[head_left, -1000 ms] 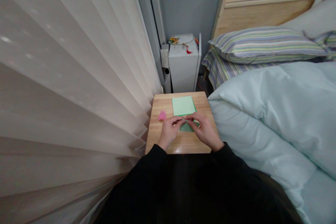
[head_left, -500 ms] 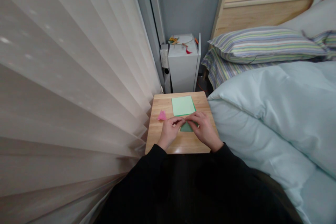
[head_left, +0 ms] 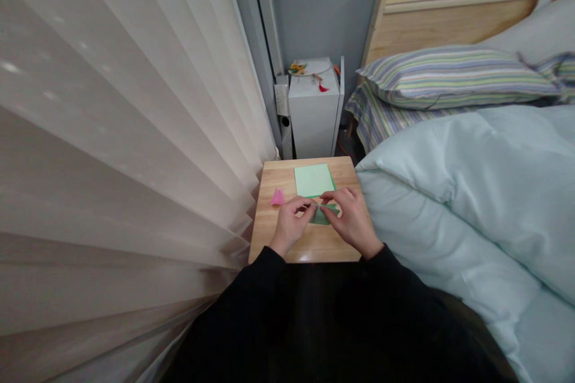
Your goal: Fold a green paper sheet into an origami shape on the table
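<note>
A small piece of green paper (head_left: pixel 320 216), partly covered by my fingers, is between my hands over the wooden table. My left hand (head_left: pixel 293 221) pinches its upper left part between thumb and fingertips. On the other side, my right hand (head_left: pixel 350 219) has thumb and forefinger at the paper's upper right part, the forefinger a little raised from the thumb. Just beyond my hands lies a stack of light green square sheets (head_left: pixel 314 180) with a darker green edge showing. A folded pink paper piece (head_left: pixel 277 197) rests left of the stack, near my left hand.
The small wooden table (head_left: pixel 269 236) stands between a pleated curtain (head_left: pixel 171 131) on the left and a bed with a pale blue quilt (head_left: pixel 471 179) on the right. Behind it is a white cabinet (head_left: pixel 312 119) with small items on top.
The right forefinger has lifted and shifted slightly away from the left fingertips, opening a small gap between the hands. More of the green paper shows. The sheets and pink piece stay put.
</note>
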`<state>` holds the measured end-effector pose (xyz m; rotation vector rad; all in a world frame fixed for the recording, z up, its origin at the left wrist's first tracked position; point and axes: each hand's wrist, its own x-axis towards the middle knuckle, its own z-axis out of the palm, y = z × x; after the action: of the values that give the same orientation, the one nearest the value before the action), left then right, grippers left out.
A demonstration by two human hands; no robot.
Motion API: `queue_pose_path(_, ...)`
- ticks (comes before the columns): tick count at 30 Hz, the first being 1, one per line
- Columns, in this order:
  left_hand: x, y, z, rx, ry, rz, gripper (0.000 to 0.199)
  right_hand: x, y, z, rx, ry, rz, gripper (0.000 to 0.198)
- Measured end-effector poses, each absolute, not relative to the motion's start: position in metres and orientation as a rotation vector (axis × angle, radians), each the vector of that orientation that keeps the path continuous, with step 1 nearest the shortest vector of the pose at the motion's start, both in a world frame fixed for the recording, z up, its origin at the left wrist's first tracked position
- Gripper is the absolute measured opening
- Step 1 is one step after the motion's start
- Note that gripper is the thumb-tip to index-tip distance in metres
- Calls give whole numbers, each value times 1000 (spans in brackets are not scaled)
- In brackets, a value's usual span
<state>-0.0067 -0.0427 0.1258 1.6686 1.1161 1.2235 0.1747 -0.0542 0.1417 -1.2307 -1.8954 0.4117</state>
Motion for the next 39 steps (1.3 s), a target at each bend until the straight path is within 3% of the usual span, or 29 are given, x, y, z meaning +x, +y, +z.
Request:
queue_pose_path(21,-3,-44,131,1579,1151,1257,7,170,-55,143,-1207,-1887,454,9)
queue_pose_path(32,-3,-44,134,1555,1152,1306,13,170,-55,144,-1204,-1871,445,7)
queue_pose_path(39,1,-50,150,1543,1177,1324,13,168,-57,149,-1166,-1683,644,4)
